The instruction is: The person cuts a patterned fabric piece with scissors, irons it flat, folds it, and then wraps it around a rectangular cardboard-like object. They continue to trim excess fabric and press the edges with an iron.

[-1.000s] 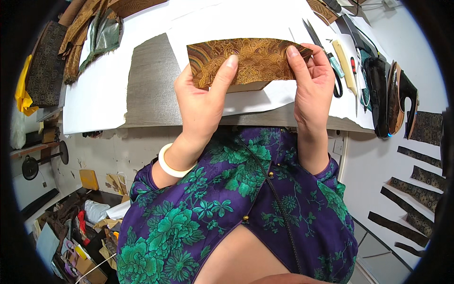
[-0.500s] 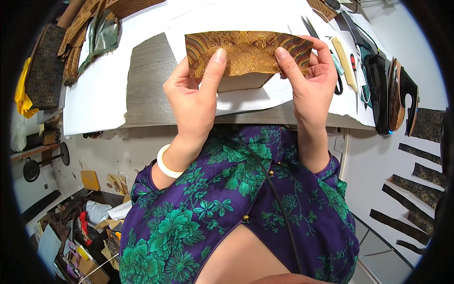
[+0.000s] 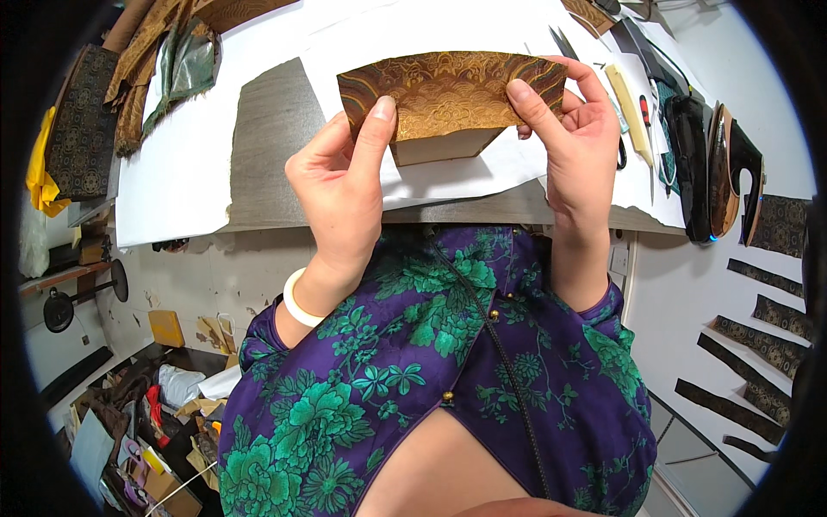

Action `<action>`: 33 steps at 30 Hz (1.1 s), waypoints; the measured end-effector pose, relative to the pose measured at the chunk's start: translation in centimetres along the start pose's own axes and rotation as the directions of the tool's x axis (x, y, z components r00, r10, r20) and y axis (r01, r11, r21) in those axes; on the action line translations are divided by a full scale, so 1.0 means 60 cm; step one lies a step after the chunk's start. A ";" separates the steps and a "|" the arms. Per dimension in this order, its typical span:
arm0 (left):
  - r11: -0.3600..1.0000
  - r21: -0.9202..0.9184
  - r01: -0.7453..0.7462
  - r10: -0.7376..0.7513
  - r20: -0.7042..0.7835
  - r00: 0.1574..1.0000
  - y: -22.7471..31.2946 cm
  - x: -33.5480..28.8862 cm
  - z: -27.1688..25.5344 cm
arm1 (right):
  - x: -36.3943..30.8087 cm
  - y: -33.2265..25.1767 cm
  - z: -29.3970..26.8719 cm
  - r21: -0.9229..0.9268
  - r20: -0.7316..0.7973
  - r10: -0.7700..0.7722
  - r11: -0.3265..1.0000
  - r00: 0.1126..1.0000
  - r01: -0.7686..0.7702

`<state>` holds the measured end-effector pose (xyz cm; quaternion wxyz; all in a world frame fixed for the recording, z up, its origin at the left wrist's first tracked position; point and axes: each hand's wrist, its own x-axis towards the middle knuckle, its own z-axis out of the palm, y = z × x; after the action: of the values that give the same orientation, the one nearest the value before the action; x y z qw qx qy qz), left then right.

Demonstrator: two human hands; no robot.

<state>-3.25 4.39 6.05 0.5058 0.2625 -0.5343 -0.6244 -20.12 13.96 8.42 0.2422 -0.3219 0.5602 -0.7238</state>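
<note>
Grips of the left hand and right hand clamp opposite ends of a patterned brocade strip, before a pale-sided block at the tabletop.

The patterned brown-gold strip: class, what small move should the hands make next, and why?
Probably lower the patterned strip evenly toward the pale box-like piece: the left hand and right hand grip the strip's opposite ends, holding it spread, and that piece shows just below the strip's near edge.
</note>
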 end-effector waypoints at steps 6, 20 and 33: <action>0.998 -0.012 0.067 -0.067 0.000 0.998 0.000 0.001 -0.007 | 0.001 0.006 -0.002 0.059 -0.007 0.062 0.996 0.998 -0.062; 0.983 -0.081 0.165 -0.154 0.125 0.980 -0.001 0.006 -0.015 | -0.009 0.013 -0.019 0.122 0.163 0.287 0.943 0.944 -0.308; 0.976 -0.093 0.197 -0.170 0.241 0.956 -0.003 0.014 -0.039 | -0.011 0.026 -0.024 0.231 0.216 0.276 0.918 0.937 -0.323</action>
<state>-1.58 2.67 5.40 0.3942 0.2068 -0.5255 -0.7250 -20.75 15.02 6.54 0.4404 -0.2610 0.4780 -0.7137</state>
